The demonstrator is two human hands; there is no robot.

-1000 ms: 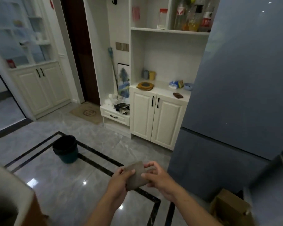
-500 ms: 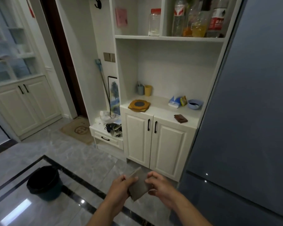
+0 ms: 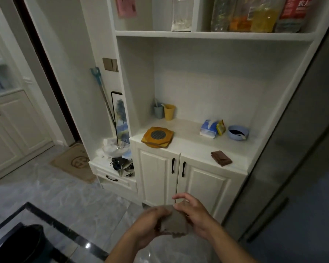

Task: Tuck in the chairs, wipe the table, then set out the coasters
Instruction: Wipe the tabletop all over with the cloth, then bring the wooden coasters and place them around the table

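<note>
Here's the grey-brown cloth [image 3: 174, 220], low in the middle of the view, held up over the tiled floor [image 3: 74, 205] with both hands on it. The left hand [image 3: 150, 223] grips its left edge, fingers [image 3: 160, 211] curled into the fabric. The right hand [image 3: 196, 215] pinches the upper right corner, with one finger arched above the cloth. Ahead and higher up, the coasters [image 3: 157, 137] sit in a wooden stack with a dark mesh disc on top, on the front left corner of the white counter [image 3: 188, 147], above the closed cabinet doors [image 3: 156, 177]. Behind them, a grey-blue cup [image 3: 158, 111] and a yellow cup [image 3: 169, 112] stand side by side in the back corner. Further right come a blue tissue pack [image 3: 208, 129], a small yellow packet [image 3: 220, 127] against it and a blue bowl [image 3: 238, 132] just beside that. A folded brown cloth [image 3: 221, 158] lies near the counter's front edge. A dark bin [image 3: 21, 243] stands on the floor at lower left.
</note>
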